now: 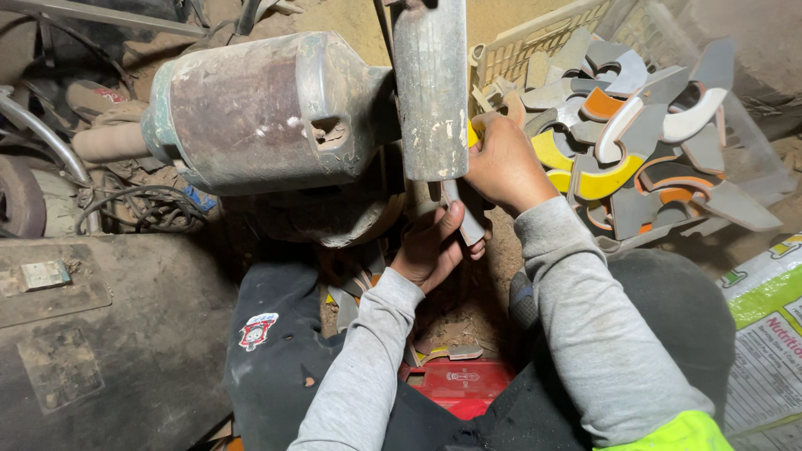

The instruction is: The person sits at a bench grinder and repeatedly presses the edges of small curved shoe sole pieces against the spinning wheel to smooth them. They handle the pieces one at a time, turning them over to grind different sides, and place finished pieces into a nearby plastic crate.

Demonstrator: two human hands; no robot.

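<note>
Nearest the camera are 2 grey sleeves and a strip of bright yellow-green fabric (681, 433) at the bottom edge. Between the dark-trousered knees lies a red plastic box (458, 386), partly covered by the arms. The floor is bare sandy dirt, littered with small offcuts.

The left hand (434, 246) is curled closed around the lower end of a narrow flat grey piece (468, 219), thumb pressed on its face. The right hand (504, 164) is closed too, over the piece's upper part, where a sliver of yellow shows at the fingers. The piece sits just below the worn grey metal housing (431, 83) of a grinding machine — its contact with the wheel is hidden behind the housing and the hands.

To the left, the rusty, green-tinged cylindrical motor body (251, 113) joins that housing. Further left are tangled cables (142, 209) and a dusty dark flat case (92, 334).

Right of the hands, a pale plastic crate (543, 33) and the ground beside it hold a heap of curved grey, yellow, orange and white cut shapes (635, 134) — how deep it goes cannot be told. A printed sack (764, 326) is cut off at the right edge.
</note>
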